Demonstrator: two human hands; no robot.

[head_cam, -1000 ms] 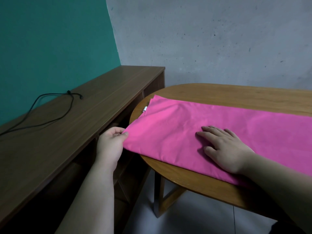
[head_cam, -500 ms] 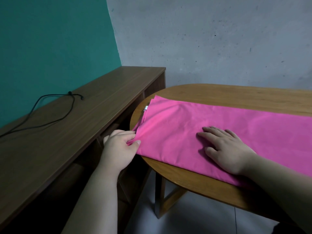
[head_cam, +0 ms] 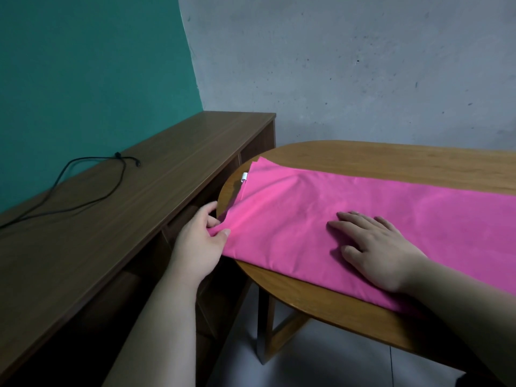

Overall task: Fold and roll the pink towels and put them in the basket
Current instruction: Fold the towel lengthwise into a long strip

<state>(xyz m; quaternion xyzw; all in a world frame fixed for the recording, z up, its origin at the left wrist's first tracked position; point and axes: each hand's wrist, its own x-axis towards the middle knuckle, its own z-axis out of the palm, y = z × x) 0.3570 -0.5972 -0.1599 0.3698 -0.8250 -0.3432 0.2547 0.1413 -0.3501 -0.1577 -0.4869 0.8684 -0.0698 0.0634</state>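
Observation:
A pink towel (head_cam: 321, 208), folded into a long strip, lies across the oval wooden table (head_cam: 391, 160) and runs off the right edge of the view. A small white tag sticks out at its far left corner. My left hand (head_cam: 199, 244) pinches the towel's near left corner between thumb and fingers, at the table's left rim. My right hand (head_cam: 374, 247) lies flat on the towel with straight, spread fingers, pressing it down. No basket is in view.
A long dark wooden sideboard (head_cam: 117, 219) runs along the teal wall on the left, close to the table's left end, with a black cable (head_cam: 92, 177) lying on it. A grey wall stands behind the table. Tiled floor shows below the table's legs.
My left hand has slid right along the towel's left end and gathered its near corner into a pinch, bunching the fabric a little. My right hand has stayed flat in place.

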